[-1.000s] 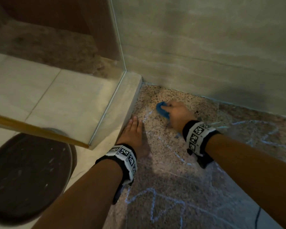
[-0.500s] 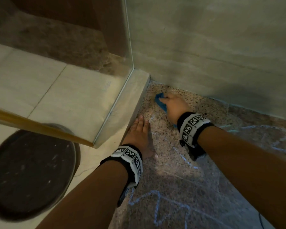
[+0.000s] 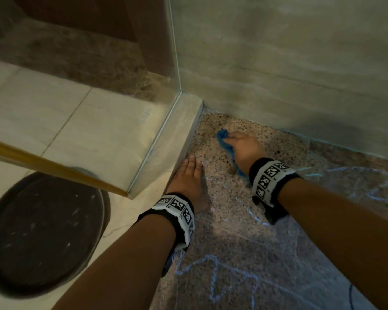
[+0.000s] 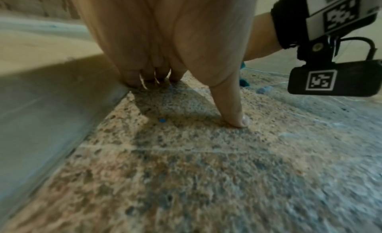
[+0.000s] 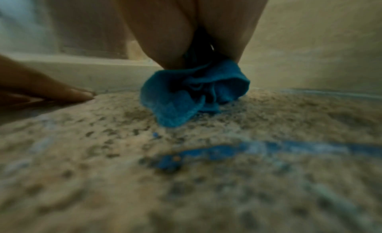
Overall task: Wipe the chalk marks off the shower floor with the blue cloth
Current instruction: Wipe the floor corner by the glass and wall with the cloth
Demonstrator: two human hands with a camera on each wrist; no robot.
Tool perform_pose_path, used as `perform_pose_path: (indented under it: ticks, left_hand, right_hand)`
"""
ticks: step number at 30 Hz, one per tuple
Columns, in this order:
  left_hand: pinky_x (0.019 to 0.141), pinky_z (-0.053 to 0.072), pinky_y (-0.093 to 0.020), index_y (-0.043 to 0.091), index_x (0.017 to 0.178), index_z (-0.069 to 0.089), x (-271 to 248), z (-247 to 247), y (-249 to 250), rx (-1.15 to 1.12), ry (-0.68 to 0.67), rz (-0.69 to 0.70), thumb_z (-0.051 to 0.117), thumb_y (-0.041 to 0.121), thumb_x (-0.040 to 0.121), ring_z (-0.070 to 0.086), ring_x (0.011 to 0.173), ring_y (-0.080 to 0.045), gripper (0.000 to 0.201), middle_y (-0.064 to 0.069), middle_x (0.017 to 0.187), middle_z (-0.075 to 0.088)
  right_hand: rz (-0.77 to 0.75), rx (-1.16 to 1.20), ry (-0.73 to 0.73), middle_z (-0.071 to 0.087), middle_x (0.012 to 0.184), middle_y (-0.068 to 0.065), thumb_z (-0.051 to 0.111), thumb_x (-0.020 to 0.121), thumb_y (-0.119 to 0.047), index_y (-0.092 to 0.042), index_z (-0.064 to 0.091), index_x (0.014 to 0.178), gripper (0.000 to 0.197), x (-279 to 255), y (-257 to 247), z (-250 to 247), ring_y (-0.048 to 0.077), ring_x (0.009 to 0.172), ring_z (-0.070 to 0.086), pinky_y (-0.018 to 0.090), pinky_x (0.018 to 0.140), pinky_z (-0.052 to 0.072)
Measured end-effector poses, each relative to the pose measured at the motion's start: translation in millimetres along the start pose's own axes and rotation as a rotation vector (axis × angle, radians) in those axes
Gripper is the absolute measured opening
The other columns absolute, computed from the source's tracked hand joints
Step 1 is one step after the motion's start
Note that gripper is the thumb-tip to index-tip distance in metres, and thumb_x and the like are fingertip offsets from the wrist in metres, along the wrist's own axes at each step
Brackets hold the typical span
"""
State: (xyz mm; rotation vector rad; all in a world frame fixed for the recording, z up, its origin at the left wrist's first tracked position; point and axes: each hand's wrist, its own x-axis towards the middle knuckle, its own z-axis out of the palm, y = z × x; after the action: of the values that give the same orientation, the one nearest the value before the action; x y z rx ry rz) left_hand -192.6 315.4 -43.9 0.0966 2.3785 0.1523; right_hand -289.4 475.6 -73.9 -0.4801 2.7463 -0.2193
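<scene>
My right hand grips the bunched blue cloth and holds it against the speckled shower floor near the corner where the wall meets the curb. In the right wrist view the cloth bulges out below my curled fingers onto the floor. My left hand lies flat on the floor beside the curb, fingers straight, thumb spread out. Pale chalk marks run over the floor near me and to the right. A smeared blue streak shows just behind the cloth.
A raised stone curb with a glass panel borders the shower on the left. A tiled wall closes the far side. Outside the curb lie light tiles and a dark round mat.
My right hand has carried the cloth a little farther toward the corner by the wall. The left hand has stayed planted by the curb.
</scene>
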Motion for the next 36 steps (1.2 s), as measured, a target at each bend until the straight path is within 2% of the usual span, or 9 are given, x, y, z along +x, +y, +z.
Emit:
perform_pose_path:
  ticks: [3, 6, 10, 14, 21, 26, 28, 31, 36]
  left_hand:
    - [0.119, -0.006, -0.032, 0.012, 0.150, -0.021, 2, 3, -3, -0.025, 0.007, 0.008, 0.069, 0.062, 0.076, -0.022, 0.146, -0.022, 0.127, -0.006, 0.156, -0.031]
    - [0.118, -0.007, -0.031, 0.012, 0.150, -0.020, 1, 3, -2, -0.029, 0.032, 0.011, 0.069, 0.060, 0.077, -0.021, 0.146, -0.022, 0.125, -0.006, 0.156, -0.030]
    - [0.119, -0.006, -0.030, 0.009, 0.150, -0.020, 1, 4, 0, -0.031, 0.036, 0.004, 0.069, 0.060, 0.077, -0.020, 0.146, -0.022, 0.126, -0.008, 0.156, -0.029]
    - [0.118, -0.007, -0.030, 0.010, 0.151, -0.019, -2, 3, 1, -0.026, 0.040, -0.003, 0.068, 0.061, 0.078, -0.021, 0.146, -0.021, 0.124, -0.007, 0.156, -0.029]
    - [0.117, -0.007, -0.029, 0.011, 0.150, -0.021, 0, 3, -2, -0.028, 0.030, 0.010, 0.069, 0.063, 0.075, -0.022, 0.146, -0.022, 0.128, -0.006, 0.156, -0.030]
    - [0.117, -0.007, -0.030, 0.009, 0.150, -0.020, 1, 4, -1, -0.016, 0.046, 0.010, 0.068, 0.064, 0.075, -0.021, 0.146, -0.022, 0.128, -0.008, 0.156, -0.029]
    - [0.118, -0.006, -0.031, 0.009, 0.150, -0.020, 1, 4, -2, -0.014, 0.051, 0.008, 0.068, 0.064, 0.075, -0.020, 0.146, -0.023, 0.128, -0.008, 0.157, -0.028]
    - [0.118, -0.005, -0.031, 0.010, 0.150, -0.020, 1, 4, -2, -0.019, 0.046, 0.004, 0.068, 0.064, 0.075, -0.020, 0.146, -0.022, 0.129, -0.007, 0.157, -0.028]
    - [0.119, -0.004, -0.032, 0.012, 0.151, -0.020, 2, 4, -1, -0.037, 0.042, 0.000, 0.069, 0.064, 0.074, -0.020, 0.147, -0.021, 0.129, -0.005, 0.157, -0.028]
  right_hand:
    - [0.107, 0.057, 0.028, 0.024, 0.154, 0.003, 0.043, 0.092, -0.002, -0.017, 0.036, 0.143, 0.053, -5, -5, 3, 0.029, 0.141, 0.018, 0.037, 0.117, 0.006]
    - [-0.051, -0.048, -0.065, 0.022, 0.153, 0.002, 0.049, 0.088, 0.003, -0.016, 0.040, 0.141, 0.057, -9, -19, 16, 0.035, 0.138, 0.018, 0.035, 0.115, 0.013]
    - [-0.215, 0.040, -0.075, 0.032, 0.148, 0.010, 0.056, 0.086, 0.003, -0.002, 0.062, 0.102, 0.017, -31, -25, 27, 0.030, 0.131, 0.035, 0.038, 0.104, 0.031]
    - [-0.281, 0.157, -0.094, 0.050, 0.137, 0.008, 0.050, 0.090, 0.000, -0.008, 0.057, 0.128, 0.039, -45, -7, 9, 0.026, 0.126, 0.041, 0.028, 0.103, 0.020]
    - [-0.148, 0.484, -0.112, 0.034, 0.149, 0.000, 0.059, 0.090, -0.017, -0.028, 0.021, 0.148, 0.070, -47, 9, -18, 0.019, 0.130, 0.040, 0.036, 0.102, 0.040]
    - [-0.329, 0.098, -0.144, 0.032, 0.146, 0.011, 0.062, 0.083, -0.014, -0.014, 0.033, 0.144, 0.068, -56, 8, 5, 0.032, 0.128, 0.031, 0.046, 0.109, 0.028]
    - [-0.430, 0.112, -0.077, 0.042, 0.136, 0.020, 0.064, 0.081, -0.004, -0.007, 0.045, 0.138, 0.060, -55, 3, 20, 0.040, 0.118, 0.042, 0.049, 0.099, 0.037]
    - [-0.353, 0.254, 0.055, 0.051, 0.111, 0.012, 0.060, 0.088, -0.008, -0.013, 0.060, 0.119, 0.031, -46, -1, 21, 0.029, 0.098, 0.047, 0.042, 0.083, 0.042]
    - [-0.150, 0.171, 0.122, 0.046, 0.127, 0.011, 0.057, 0.088, -0.009, -0.014, 0.051, 0.132, 0.045, -41, -4, 22, 0.035, 0.109, 0.042, 0.044, 0.094, 0.041]
